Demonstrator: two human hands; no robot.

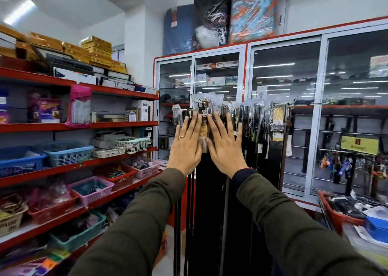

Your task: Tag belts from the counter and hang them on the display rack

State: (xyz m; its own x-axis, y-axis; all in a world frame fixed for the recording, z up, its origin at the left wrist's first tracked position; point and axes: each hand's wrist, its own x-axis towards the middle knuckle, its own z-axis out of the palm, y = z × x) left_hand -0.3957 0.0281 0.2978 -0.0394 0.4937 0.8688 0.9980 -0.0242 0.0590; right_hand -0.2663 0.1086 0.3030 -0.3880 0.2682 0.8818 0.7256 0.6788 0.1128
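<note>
Olive sleeves [134, 223] reach up from the bottom of the frame as a shop worker lifts both hands to a row of hanging belts [212, 191]. Left hand [185, 147] and right hand [223, 147] are raised side by side, palms forward, fingers spread and straight, clamped on nothing; the thumbs nearly meet over a pale tag [203, 147] on the belt between them. Whether the palms press the belts or hover just short of them cannot be told.

Just above the fingertips, buckles in clear wrappers [202, 107] crowd the rack's pegs [197, 101], and the dark straps fall straight down between and below the wrists. No desk shows.

Judging by the pose, the hanging step is at its end: a tagged belt appears to sit on its peg, and the hands look to be smoothing or steadying the straps. Next would come drawing both hands back without dragging a buckle off the peg, then turning away for another belt.

Room is tight. Left of the hands, red shelves [84, 162] loaded with baskets [63, 152] jut toward the sleeve; right of the hands more wrapped belts fill the rail, with a glass cabinet [304, 76] behind. A red bin [336, 219] sits low beside the right sleeve. Clear space lies straight back toward the worker.
</note>
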